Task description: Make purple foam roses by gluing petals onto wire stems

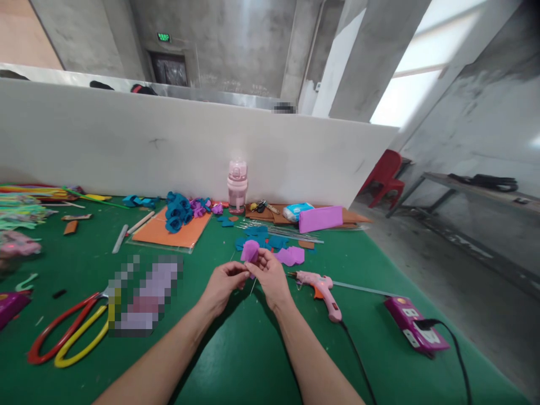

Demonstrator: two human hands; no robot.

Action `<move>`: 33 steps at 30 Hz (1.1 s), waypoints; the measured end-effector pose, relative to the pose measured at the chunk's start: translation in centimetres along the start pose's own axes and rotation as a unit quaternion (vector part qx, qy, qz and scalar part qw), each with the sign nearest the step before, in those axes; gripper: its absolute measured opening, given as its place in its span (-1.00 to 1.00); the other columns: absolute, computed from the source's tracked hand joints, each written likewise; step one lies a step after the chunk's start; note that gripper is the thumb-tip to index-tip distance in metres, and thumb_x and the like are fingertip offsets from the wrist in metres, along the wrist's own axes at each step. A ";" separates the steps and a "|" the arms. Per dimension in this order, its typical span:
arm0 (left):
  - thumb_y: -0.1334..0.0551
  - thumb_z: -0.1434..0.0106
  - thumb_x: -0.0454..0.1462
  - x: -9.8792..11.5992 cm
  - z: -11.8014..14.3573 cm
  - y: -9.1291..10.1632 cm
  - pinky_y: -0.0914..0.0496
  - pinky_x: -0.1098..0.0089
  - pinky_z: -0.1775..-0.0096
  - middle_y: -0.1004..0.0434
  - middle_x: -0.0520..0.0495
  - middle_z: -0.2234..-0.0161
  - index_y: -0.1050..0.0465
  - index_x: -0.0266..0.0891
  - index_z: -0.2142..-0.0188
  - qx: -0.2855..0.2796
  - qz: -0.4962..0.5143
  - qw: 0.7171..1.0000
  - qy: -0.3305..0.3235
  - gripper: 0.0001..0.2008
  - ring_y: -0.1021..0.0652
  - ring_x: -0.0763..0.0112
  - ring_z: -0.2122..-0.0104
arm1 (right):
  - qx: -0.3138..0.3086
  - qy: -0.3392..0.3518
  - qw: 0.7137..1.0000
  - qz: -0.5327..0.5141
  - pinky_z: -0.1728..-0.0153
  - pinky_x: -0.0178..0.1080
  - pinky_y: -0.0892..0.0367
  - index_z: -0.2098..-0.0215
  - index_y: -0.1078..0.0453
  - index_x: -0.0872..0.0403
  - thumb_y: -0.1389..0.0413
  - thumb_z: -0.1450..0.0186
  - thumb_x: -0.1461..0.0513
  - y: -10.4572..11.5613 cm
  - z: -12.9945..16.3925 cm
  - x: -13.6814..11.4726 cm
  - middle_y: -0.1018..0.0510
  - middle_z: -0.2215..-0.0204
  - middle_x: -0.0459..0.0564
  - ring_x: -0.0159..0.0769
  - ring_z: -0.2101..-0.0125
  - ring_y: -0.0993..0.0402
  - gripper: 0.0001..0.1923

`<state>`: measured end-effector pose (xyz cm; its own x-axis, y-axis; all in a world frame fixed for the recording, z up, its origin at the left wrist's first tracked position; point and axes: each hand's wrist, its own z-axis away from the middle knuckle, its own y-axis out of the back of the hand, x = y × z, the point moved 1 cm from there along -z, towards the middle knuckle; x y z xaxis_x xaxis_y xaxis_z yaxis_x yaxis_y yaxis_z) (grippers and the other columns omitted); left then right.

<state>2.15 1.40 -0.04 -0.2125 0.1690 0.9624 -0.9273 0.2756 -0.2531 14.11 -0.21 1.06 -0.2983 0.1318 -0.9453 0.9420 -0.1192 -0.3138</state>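
My left hand [224,284] and my right hand [270,275] meet above the green table [236,354], both pinching a small purple felt flower piece [250,251] mounted on a thin wire stem [253,288] that hangs below my fingers. Just beyond my hands lie loose purple petals [290,256] and teal felt pieces [264,239]. A pink glue gun [321,288] rests to the right of my right hand.
Red and yellow scissors [67,332] lie at the left. Finished teal and purple flowers [182,209] sit on an orange sheet [169,232]. A pink bottle [237,185] stands by the white partition [126,140]. A purple power strip [415,326] with a cable lies at the right edge.
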 end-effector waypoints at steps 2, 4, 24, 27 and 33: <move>-0.38 0.10 -0.22 0.4 -0.1 0.3 -0.16 0.52 0.58 -0.37 0.05 0.60 -0.49 -0.32 0.35 -0.014 0.013 1.000 0.005 -0.69 -0.28 0.61 0.66 | 0.004 0.002 1.000 -0.004 0.13 -0.24 -0.32 0.23 -0.34 0.06 -0.21 -0.02 0.27 0.1 0.0 -0.2 -0.55 0.28 -0.05 -0.33 0.24 -0.46 -0.68; -0.37 0.08 -0.21 0.8 -0.2 0.9 -0.15 0.53 0.59 -0.38 0.05 0.59 -0.48 -0.31 0.27 0.000 0.025 1.000 0.003 -0.65 -0.29 0.62 0.65 | 0.008 -0.003 1.000 -0.004 0.13 -0.24 -0.32 0.23 -0.35 0.06 -0.21 -0.02 0.27 0.3 0.0 -0.4 -0.55 0.27 -0.05 -0.33 0.23 -0.46 -0.68; -0.40 0.12 -0.21 0.9 -0.6 1.5 -0.15 0.53 0.55 -0.41 0.02 0.60 -0.53 -0.34 0.43 0.008 0.053 0.999 0.013 -0.74 -0.30 0.63 0.63 | -0.035 -0.043 0.998 -0.016 0.16 -0.26 -0.33 0.29 -0.38 0.05 -0.22 0.03 0.30 -0.5 0.7 -0.8 -0.53 0.30 -0.09 -0.36 0.31 -0.48 -0.71; -0.41 0.13 -0.22 1.0 -0.5 1.4 -0.15 0.52 0.54 -0.41 0.03 0.61 -0.53 -0.33 0.44 0.012 0.054 0.998 0.014 -0.75 -0.31 0.62 0.63 | -0.033 -0.044 0.998 -0.011 0.18 -0.28 -0.33 0.30 -0.38 0.05 -0.22 0.03 0.31 -0.5 0.7 -0.9 -0.52 0.30 -0.09 -0.37 0.32 -0.48 -0.71; -0.41 0.15 -0.24 0.9 -0.5 1.3 -0.16 0.52 0.54 -0.41 0.04 0.62 -0.53 -0.33 0.47 0.019 0.060 0.998 0.016 -0.77 -0.31 0.62 0.63 | -0.034 -0.043 0.998 -0.005 0.17 -0.28 -0.33 0.27 -0.37 0.05 -0.22 0.03 0.31 -0.3 0.6 -0.8 -0.52 0.28 -0.10 -0.38 0.32 -0.49 -0.68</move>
<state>0.90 2.39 0.42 -0.3130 0.2288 0.9218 -0.9070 0.2159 -0.3616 13.98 -0.92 1.84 -0.3163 0.0464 -0.9475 0.9466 -0.0508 -0.3185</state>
